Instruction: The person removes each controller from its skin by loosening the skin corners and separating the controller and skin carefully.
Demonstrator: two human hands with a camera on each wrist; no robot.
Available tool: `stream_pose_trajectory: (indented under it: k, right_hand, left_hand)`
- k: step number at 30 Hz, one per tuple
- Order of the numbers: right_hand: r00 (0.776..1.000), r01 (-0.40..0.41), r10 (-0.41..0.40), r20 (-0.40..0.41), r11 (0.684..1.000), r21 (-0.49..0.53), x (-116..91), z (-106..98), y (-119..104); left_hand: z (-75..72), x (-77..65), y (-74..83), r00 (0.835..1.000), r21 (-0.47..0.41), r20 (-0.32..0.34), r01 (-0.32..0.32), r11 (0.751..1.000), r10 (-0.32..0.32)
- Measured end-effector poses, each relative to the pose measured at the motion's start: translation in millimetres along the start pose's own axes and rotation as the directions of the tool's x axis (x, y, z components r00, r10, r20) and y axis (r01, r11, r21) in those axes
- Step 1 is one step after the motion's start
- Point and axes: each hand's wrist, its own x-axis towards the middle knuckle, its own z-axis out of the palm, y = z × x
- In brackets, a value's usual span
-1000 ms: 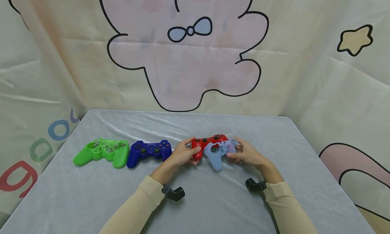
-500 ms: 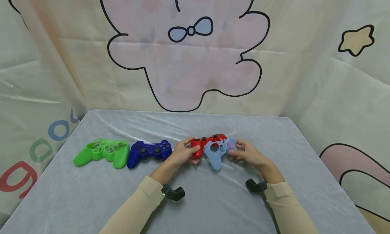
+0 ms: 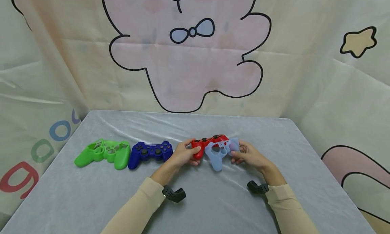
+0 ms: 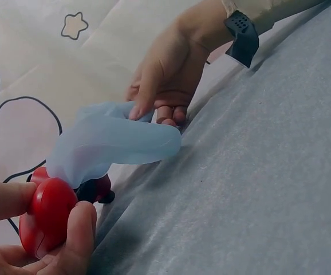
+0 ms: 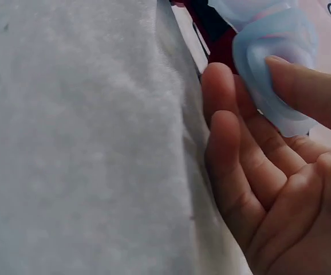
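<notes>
In the head view my left hand (image 3: 182,154) grips the left handle of a red game controller (image 3: 198,154), thumb on top and fingers beneath. A pale blue, translucent silicone controller cover (image 3: 216,159) overlaps the controller's right part, one empty handle sleeve hanging toward me. My right hand (image 3: 250,156) pinches the cover's right end, which hides the controller's right handle. From the left wrist, the red handle (image 4: 52,209) shows between thumb and fingers, with the cover (image 4: 108,143) beyond it. Up close in the right wrist view, my thumb presses the cover (image 5: 277,63) against the fingers.
Left of my hands a blue controller (image 3: 150,153) lies on the grey cloth-covered table (image 3: 195,207). Beside it, farther left, lies a bright green controller cover (image 3: 106,153). A printed curtain (image 3: 189,75) hangs behind the table.
My right hand has shifted its grip along the cover's right end, and that end now sits closer over the red controller. The left hand keeps its hold.
</notes>
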Motion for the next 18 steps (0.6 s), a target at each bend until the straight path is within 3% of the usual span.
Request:
stream_pose_trajectory:
  k: [6,18]
  right_hand:
    - [0.998,-0.057,0.056,-0.039,0.997,-0.045,-2.7,-0.5,-5.8]
    - [0.998,-0.052,0.051,-0.038,0.998,-0.041,-4.2,-0.9,-10.1]
  left_hand:
    - [-0.3,-2.8,1.4,1.000,0.028,0.002,0.002,1.000,-0.002]
    - [-2.8,-2.6,2.0,1.000,0.077,0.010,-0.004,0.997,0.004]
